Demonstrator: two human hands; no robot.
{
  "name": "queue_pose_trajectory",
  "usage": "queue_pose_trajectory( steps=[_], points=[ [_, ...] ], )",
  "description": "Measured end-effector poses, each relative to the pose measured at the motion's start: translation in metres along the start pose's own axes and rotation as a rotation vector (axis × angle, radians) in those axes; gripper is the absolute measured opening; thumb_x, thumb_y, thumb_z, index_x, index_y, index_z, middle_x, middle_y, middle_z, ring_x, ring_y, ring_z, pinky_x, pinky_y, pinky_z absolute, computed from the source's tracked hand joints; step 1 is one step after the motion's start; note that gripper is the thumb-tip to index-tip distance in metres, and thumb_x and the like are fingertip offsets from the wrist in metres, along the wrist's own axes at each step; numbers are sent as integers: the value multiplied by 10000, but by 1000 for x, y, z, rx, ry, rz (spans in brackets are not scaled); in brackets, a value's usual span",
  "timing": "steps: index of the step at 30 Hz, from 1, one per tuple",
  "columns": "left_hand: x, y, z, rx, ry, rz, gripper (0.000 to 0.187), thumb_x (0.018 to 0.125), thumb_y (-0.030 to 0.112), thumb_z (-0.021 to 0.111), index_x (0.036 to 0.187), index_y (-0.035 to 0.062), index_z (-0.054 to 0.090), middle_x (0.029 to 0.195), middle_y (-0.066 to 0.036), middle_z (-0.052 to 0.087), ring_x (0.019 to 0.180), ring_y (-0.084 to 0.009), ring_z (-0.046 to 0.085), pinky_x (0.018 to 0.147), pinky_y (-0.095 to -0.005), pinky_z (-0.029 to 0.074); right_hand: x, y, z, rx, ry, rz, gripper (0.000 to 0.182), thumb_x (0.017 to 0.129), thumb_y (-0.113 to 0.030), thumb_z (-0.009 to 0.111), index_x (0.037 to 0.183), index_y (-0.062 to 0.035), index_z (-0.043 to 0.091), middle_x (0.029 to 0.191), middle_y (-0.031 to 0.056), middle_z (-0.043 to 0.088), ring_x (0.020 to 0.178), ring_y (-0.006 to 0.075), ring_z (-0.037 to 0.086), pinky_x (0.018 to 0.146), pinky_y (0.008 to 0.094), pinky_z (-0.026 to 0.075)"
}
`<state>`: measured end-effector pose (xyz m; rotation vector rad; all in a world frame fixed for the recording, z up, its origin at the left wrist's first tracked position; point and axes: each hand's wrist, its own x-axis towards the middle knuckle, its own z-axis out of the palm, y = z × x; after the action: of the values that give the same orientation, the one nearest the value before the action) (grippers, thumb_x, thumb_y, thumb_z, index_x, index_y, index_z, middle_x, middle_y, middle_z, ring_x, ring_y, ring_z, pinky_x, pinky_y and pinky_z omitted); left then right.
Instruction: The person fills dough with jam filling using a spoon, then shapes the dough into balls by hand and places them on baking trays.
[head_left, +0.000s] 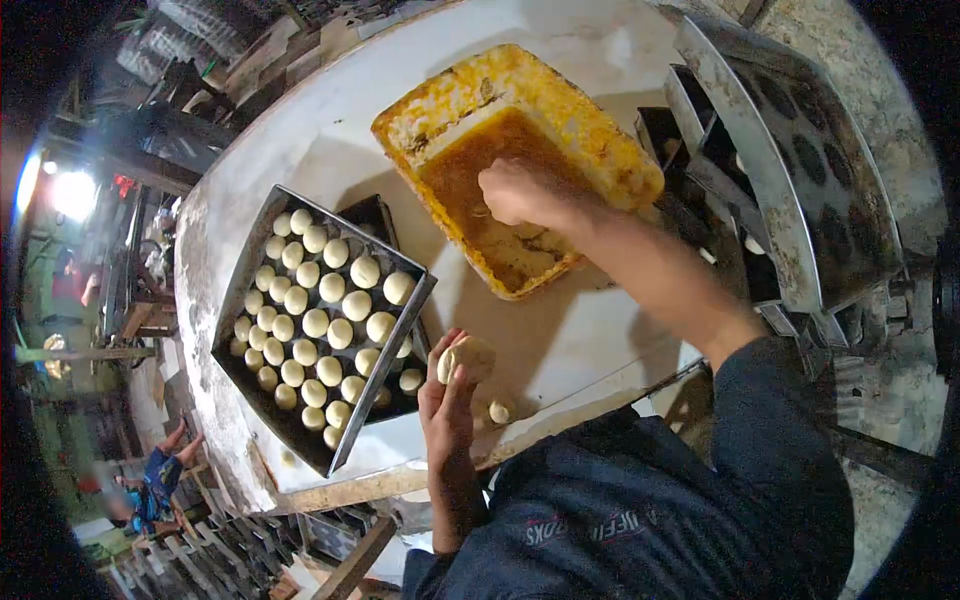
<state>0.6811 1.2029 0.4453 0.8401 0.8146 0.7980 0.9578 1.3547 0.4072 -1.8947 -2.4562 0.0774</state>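
Note:
My left hand point(446, 405) holds a flattened piece of pale dough point(472, 358) in its fingers, above the near part of the table. My right hand point(515, 193) is closed over the inside of a yellow tub point(625, 180), which holds a brown filling point(465, 165). The undersides of its fingers are hidden, so whatever they grip does not show. Left of my left hand, a dark metal tray point(385, 368) carries many round dough balls point(315, 323) in rows. A small scrap of dough point(499, 411) lies on the table just right of my left hand.
The pale table point(300, 135) has a worn front edge. Stacked metal trays point(800, 160) stand at the right, and another dark tray point(375, 215) lies partly under the dough tray. In the left background, a person point(160, 485) is off the table among wooden racks.

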Motion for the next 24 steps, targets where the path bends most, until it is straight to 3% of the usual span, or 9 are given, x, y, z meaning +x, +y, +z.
queue_pose_trajectory(
  steps=[2, 3, 6, 7, 9, 10, 13, 17, 24],
  points=[
    [-7, -2, -9, 6, 32, 47, 567, 930, 158, 572, 1422, -15, 349, 1329, -123, 489, 1190, -212, 504, 1016, -353, 402, 30, 0, 19, -119, -331, 124, 92, 654, -30, 652, 738, -32, 690, 861, 175, 666, 874, 341, 614, 767, 417, 504],
    [-13, -8, -18, -47, 126, 44, 582, 931, 155, 571, 1436, -5, 331, 1323, -122, 491, 1181, -215, 506, 1012, -351, 402, 23, -5, -10, 112, -478, 247, 219, 653, -50, 673, 861, 12, 698, 906, 199, 668, 931, 347, 619, 770, 453, 514],
    [-23, -12, -26, -85, 306, 50, 612, 933, 156, 566, 1468, 33, 296, 1315, -125, 492, 1171, -223, 510, 1006, -364, 403, 26, -7, 2, 83, -473, 265, 281, 722, -93, 644, 979, 14, 684, 969, 207, 669, 919, 355, 631, 749, 467, 518],
    [-24, -15, -30, -112, 337, 62, 611, 934, 161, 564, 1471, 45, 297, 1310, -126, 496, 1168, -227, 512, 1007, -373, 402, 35, 5, 60, 0, -301, 284, 127, 665, -146, 595, 642, -59, 685, 654, 220, 631, 761, 336, 669, 686, 457, 527],
    [-25, -22, -36, -159, 368, 64, 604, 931, 153, 551, 1466, 30, 299, 1302, -127, 507, 1172, -246, 519, 1017, -399, 397, 33, 77, 173, 34, -310, 161, 153, 681, -155, 591, 647, -38, 683, 650, 216, 634, 744, 338, 670, 683, 462, 528],
    [-24, -23, -40, -158, 369, 61, 604, 931, 153, 551, 1466, 30, 299, 1302, -127, 507, 1172, -246, 519, 1017, -399, 397, 83, 54, 219, 71, -305, 50, 181, 697, -163, 586, 651, -17, 682, 647, 213, 636, 727, 341, 672, 681, 466, 530],
    [-19, -22, -44, -272, 254, 22, 597, 922, 140, 543, 1442, -30, 303, 1298, -144, 514, 1176, -260, 525, 1024, -403, 398, 34, 23, 33, 88, -399, -37, 243, 713, -129, 598, 893, -54, 743, 699, 80, 679, 572, 241, 594, 551, 387, 471],
    [1, -4, -25, -282, 101, 99, 577, 924, 149, 532, 1404, -91, 322, 1302, -176, 508, 1180, -260, 529, 1022, -397, 401, 1, 34, -39, 729, -512, 383, 203, 758, -193, 615, 781, -27, 730, 549, 51, 583, 465, 133, 495, 467, 320, 398],
    [35, 33, 29, -137, 235, 142, 506, 978, 310, 470, 1328, -54, 452, 1207, -127, 584, 1072, -221, 571, 936, -340, 430, -99, -10, -105, 1242, -113, 205, 220, 853, -216, 627, 827, -12, 703, 558, -9, 539, 499, 83, 471, 471, 260, 365]
  ],
)
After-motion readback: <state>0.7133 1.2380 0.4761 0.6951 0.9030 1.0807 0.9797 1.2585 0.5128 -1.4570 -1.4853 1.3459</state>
